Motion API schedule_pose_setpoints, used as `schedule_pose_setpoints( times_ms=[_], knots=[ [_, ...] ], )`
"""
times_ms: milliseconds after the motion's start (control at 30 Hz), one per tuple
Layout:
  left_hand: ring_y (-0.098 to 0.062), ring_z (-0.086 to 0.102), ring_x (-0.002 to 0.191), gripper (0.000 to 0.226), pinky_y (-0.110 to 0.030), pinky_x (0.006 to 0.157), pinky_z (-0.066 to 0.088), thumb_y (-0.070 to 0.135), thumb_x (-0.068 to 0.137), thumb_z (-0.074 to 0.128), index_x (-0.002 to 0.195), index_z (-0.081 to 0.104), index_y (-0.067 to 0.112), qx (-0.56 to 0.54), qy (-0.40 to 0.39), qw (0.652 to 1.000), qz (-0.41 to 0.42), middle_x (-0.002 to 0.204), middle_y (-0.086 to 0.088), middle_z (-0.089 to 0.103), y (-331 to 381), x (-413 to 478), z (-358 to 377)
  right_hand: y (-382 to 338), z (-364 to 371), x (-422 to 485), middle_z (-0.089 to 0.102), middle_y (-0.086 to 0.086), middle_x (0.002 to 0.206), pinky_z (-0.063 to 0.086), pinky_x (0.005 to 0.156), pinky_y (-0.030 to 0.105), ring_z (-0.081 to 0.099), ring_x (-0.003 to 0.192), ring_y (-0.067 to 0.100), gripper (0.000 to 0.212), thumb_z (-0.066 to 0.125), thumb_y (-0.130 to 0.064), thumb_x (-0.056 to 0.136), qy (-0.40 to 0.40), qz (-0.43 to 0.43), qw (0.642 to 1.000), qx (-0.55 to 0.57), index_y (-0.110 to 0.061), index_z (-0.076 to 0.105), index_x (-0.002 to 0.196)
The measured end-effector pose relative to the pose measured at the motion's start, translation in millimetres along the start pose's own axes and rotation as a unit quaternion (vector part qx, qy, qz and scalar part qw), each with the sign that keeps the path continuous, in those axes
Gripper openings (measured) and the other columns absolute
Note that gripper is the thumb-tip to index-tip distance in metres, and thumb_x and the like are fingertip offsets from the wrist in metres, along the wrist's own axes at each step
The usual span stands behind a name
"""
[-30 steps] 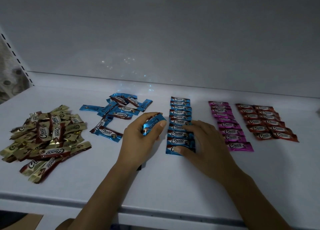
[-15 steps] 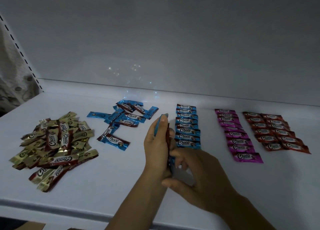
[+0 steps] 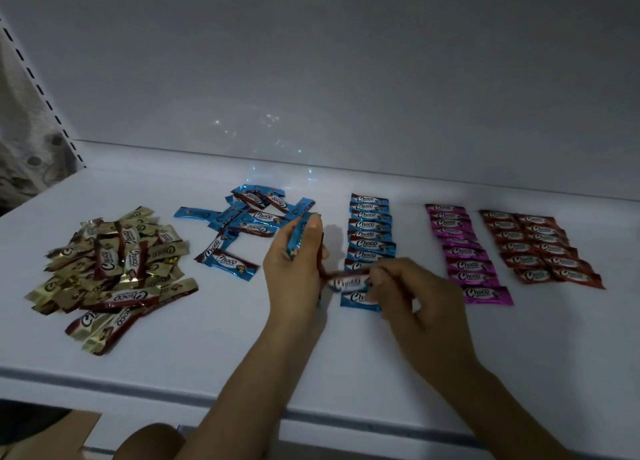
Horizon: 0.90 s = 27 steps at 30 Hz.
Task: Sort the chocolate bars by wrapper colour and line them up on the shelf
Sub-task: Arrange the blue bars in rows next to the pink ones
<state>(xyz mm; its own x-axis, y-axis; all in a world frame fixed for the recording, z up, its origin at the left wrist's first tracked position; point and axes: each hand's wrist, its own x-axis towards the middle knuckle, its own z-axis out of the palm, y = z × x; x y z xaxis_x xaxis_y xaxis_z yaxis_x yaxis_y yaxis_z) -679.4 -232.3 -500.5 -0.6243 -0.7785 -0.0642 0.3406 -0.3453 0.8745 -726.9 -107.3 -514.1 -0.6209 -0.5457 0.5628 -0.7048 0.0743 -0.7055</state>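
Observation:
My left hand point(image 3: 294, 272) grips a small stack of blue-wrapped chocolate bars point(image 3: 300, 232) upright on edge above the white shelf point(image 3: 214, 348). My right hand point(image 3: 415, 303) pinches one blue bar point(image 3: 348, 281) by its right end, held just over the near end of the blue row point(image 3: 370, 232). A loose pile of blue bars point(image 3: 242, 224) lies left of my left hand. A heap of gold bars point(image 3: 117, 272) sits at the far left. To the right lie a pink row point(image 3: 464, 251) and two red rows point(image 3: 540, 248).
The shelf's back wall point(image 3: 346, 78) rises just behind the rows. A slotted upright point(image 3: 38, 82) stands at the left, with patterned fabric beyond it. The shelf's front edge point(image 3: 138, 380) runs below my forearms; a brown cardboard piece point(image 3: 45, 432) lies under it at bottom left.
My right hand has left the blue row and drawn one blue bar out of the stack in my left hand, which turned upright. The camera has tilted up a little.

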Motion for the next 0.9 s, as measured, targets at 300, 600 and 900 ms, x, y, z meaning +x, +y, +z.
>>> schedule_pose_setpoints(
  times_ms=[300, 600, 900],
  knots=[
    [0.003, 0.065, 0.071, 0.014, -0.009, 0.059, 0.048, 0.012, 0.09, 0.062, 0.101, 0.066, 0.005, 0.23, -0.131, 0.953, 0.147, 0.078, 0.01, 0.067, -6, -22, -27, 6, -12, -33, 0.069, -0.009, 0.067, 0.044, 0.047, 0.013, 0.06, 0.05, 0.004, 0.01, 0.06, -0.014, 0.09, -0.008, 0.204, 0.978, 0.033, -0.023, 0.063, 0.087],
    [0.003, 0.063, 0.068, 0.016, -0.01, 0.059, 0.047, 0.016, 0.091, 0.062, 0.103, 0.065, 0.006, 0.233, -0.138, 0.95, 0.155, 0.077, 0.01, 0.065, -6, -20, -31, 13, -11, -30, 0.056, 0.003, 0.049, 0.039, 0.042, 0.012, 0.051, 0.043, 0.008, 0.016, 0.066, -0.018, 0.086, 0.04, 0.192, 0.981, -0.005, -0.03, 0.059, 0.079],
    [0.004, 0.059, 0.057, 0.012, -0.008, 0.052, 0.044, 0.015, 0.093, 0.058, 0.091, 0.064, 0.005, 0.198, -0.164, 0.955, 0.149, 0.059, 0.018, 0.062, -8, -25, -34, 10, -6, -39, 0.055, -0.024, 0.073, 0.035, 0.052, 0.009, 0.055, 0.066, -0.006, 0.011, 0.069, -0.037, 0.081, -0.046, 0.138, 0.97, -0.195, -0.033, 0.059, 0.082]
  ],
)
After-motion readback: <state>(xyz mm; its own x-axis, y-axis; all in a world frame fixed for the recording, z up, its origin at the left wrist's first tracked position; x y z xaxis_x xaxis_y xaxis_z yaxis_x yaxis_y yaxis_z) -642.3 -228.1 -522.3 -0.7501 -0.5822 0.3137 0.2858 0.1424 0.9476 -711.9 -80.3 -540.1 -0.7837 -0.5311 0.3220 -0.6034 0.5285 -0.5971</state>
